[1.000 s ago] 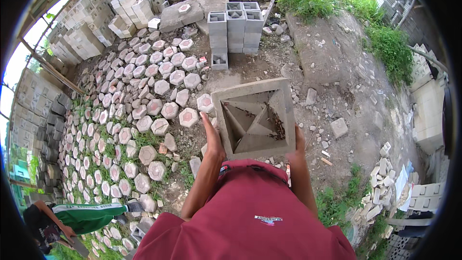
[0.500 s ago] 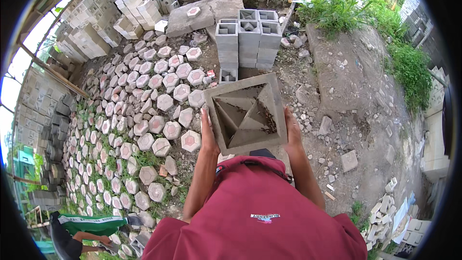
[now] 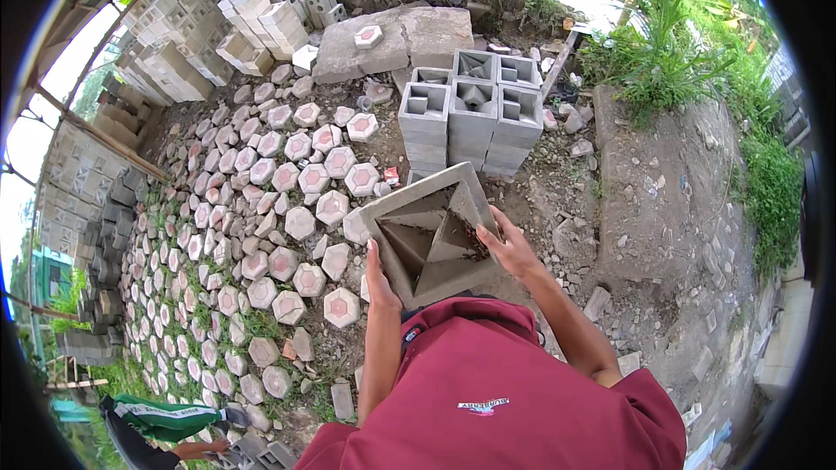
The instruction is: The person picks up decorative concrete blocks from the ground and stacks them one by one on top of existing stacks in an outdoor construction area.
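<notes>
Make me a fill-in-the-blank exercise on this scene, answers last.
Between the bare left hand and bare right hand is a grey concrete block with a ____ outline.
Pale hexagonal pavers with pinkish centres lie mostly to the ____ of the nearest grey block stack.
The cracked grey concrete slab bears ____ such paver.
Answers: square; left; one.

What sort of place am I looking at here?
Probably an outdoor concrete-block yard, for making or storing them: hexagonal pavers lie spread in rows at left, square hollow blocks stand stacked ahead, and paler blocks are piled at upper left.
</notes>
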The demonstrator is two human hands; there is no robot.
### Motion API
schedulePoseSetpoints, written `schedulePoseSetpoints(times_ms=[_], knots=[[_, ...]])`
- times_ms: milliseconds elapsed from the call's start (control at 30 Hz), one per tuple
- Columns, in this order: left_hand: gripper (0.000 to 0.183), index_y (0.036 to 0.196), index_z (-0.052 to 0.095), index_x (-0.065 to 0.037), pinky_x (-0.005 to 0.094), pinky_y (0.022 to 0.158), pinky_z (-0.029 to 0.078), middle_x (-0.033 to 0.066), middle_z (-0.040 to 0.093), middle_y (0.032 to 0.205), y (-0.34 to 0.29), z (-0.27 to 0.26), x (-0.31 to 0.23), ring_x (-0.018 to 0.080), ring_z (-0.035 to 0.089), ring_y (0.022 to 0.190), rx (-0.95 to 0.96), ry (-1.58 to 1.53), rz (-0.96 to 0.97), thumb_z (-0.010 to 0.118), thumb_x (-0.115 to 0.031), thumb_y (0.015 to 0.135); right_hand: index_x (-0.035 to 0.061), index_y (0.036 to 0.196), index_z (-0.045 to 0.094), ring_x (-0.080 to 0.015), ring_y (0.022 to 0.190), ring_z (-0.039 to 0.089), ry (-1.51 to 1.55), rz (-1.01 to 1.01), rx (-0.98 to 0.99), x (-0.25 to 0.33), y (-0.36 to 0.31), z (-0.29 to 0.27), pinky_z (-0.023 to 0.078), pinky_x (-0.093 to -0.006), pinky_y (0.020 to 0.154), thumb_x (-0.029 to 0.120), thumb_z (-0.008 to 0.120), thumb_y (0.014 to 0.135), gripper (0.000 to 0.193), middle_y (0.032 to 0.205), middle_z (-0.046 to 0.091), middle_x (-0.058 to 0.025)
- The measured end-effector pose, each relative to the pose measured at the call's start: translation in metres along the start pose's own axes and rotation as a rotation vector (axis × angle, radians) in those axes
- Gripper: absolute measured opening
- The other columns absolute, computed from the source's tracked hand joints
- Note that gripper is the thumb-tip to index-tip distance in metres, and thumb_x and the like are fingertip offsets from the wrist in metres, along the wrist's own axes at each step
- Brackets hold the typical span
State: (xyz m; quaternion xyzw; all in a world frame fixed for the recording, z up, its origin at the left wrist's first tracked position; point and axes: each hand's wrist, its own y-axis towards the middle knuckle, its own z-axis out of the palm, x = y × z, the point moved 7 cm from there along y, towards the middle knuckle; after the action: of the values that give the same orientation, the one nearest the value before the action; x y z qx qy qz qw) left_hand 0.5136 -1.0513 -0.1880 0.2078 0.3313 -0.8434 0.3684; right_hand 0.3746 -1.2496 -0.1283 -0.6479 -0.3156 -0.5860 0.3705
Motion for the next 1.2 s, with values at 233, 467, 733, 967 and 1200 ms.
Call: schedulePoseSetpoints(times_ms=[233, 467, 733, 967, 1200], knots=[[0.051, 0.122, 0.053, -0.003, 0.0391, 0.095, 0.045, 0.0116, 0.059, 0.117, 0.138, 0.033, 0.0, 0.0255, 0.057, 0.106, -0.065, 0.07, -0.073, 0.06, -0.038, 0.086, 0.008, 0.128, 0.048, -0.0164, 0.094, 0.055, -0.111, 0.042, -0.008, -0.009, 0.144, -0.034, 0.044, -0.0316, 0.08, 0.041, 0.061, 0.087, 0.054, 0.101, 0.06, -0.0124], [0.046, 0.114, 0.054, -0.001, 0.037, 0.086, 0.049, 0.0107, 0.062, 0.103, 0.27, 0.099, -0.02, 0.0246, 0.062, 0.092, -0.059, 0.303, -0.156, 0.069, -0.023, 0.076, 0.0022, 0.133, 0.046, -0.0226, 0.11, 0.056, -0.225, 0.138, -0.069, -0.004, 0.277, -0.063, 0.041, -0.033, 0.095, 0.041, 0.064, 0.085, 0.064, 0.12, 0.059, -0.0176], [0.051, 0.114, 0.051, 0.002, 0.0322, 0.075, 0.051, 0.0086, 0.06, 0.097, 0.378, 0.155, -0.031, 0.0191, 0.061, 0.083, -0.011, 0.494, -0.34, 0.069, -0.013, 0.069, -0.0016, 0.12, 0.056, -0.0151, 0.098, 0.056, -0.008, 0.315, -0.086, -0.045, 0.355, -0.087, 0.042, -0.0284, 0.09, 0.031, 0.062, 0.088, 0.046, 0.108, 0.064, -0.0107], [0.065, 0.122, 0.045, 0.003, 0.032, 0.077, 0.051, 0.0125, 0.06, 0.099, 0.461, 0.227, -0.028, 0.0212, 0.062, 0.085, -0.017, 0.565, -0.361, 0.072, -0.013, 0.066, -0.0015, 0.115, 0.059, -0.0153, 0.093, 0.056, -0.052, 0.276, -0.021, -0.043, 0.456, -0.137, 0.044, -0.0288, 0.086, 0.033, 0.058, 0.091, 0.042, 0.101, 0.065, -0.0099], [0.071, 0.124, 0.043, 0.003, 0.0326, 0.08, 0.05, 0.0127, 0.06, 0.102, 0.549, 0.29, -0.057, 0.021, 0.061, 0.088, 0.02, 0.729, -0.144, 0.076, -0.013, 0.063, -0.0049, 0.101, 0.064, -0.0192, 0.079, 0.062, -0.293, 0.073, 0.143, -0.023, 0.581, -0.171, 0.048, -0.0339, 0.074, 0.02, 0.059, 0.085, 0.03, 0.087, 0.069, -0.0154]])
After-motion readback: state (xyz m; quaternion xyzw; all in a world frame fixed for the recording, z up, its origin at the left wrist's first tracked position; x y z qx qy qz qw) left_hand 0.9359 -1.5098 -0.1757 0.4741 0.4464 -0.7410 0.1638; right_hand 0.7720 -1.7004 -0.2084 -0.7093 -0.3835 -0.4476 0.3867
